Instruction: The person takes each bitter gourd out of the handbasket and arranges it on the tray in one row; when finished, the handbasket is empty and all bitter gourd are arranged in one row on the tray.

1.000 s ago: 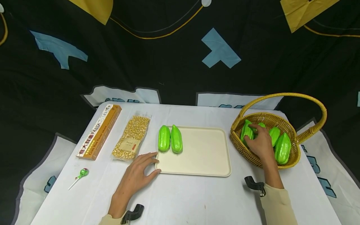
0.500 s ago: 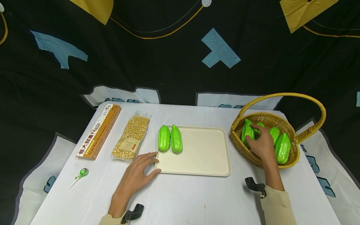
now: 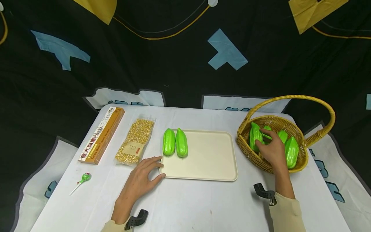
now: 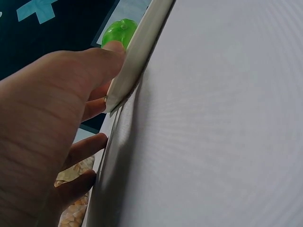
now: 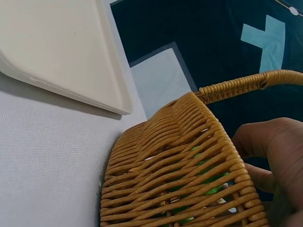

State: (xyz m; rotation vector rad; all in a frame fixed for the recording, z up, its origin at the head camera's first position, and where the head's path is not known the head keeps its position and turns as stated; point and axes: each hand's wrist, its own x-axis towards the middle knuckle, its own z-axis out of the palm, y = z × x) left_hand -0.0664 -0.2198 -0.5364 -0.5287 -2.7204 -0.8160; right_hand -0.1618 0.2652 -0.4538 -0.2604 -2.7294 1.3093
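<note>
At the left edge of a cream tray [image 3: 208, 158] my left hand [image 3: 142, 177] rests with fingers spread, fingertips and thumb touching the tray's near-left corner. In the left wrist view its thumb [image 4: 115, 49] lies by the rim. Two glossy green ridged fruits [image 3: 169, 142] lie side by side on the tray. My right hand [image 3: 273, 151] reaches into a wicker basket [image 3: 252, 158] and pinches a green ridged fruit [image 3: 254, 133] at the basket's left side. More such fruits [image 3: 291, 152] lie around that hand. In the right wrist view the basket wall [image 5: 175, 165] hides most of them.
Left of the tray lie a bag of corn kernels [image 3: 137, 138], a pasta box [image 3: 101, 135] and a lollipop [image 3: 85, 178] on the white tablecloth [image 3: 185, 206]. The basket's tall handle [image 3: 292, 97] arches above its far side. A dark patterned curtain [image 3: 162, 71] hangs behind the table.
My right hand has shifted slightly to the right within the basket, and the fruit at its fingertips has moved a little with it. My left hand stays at the tray's corner.
</note>
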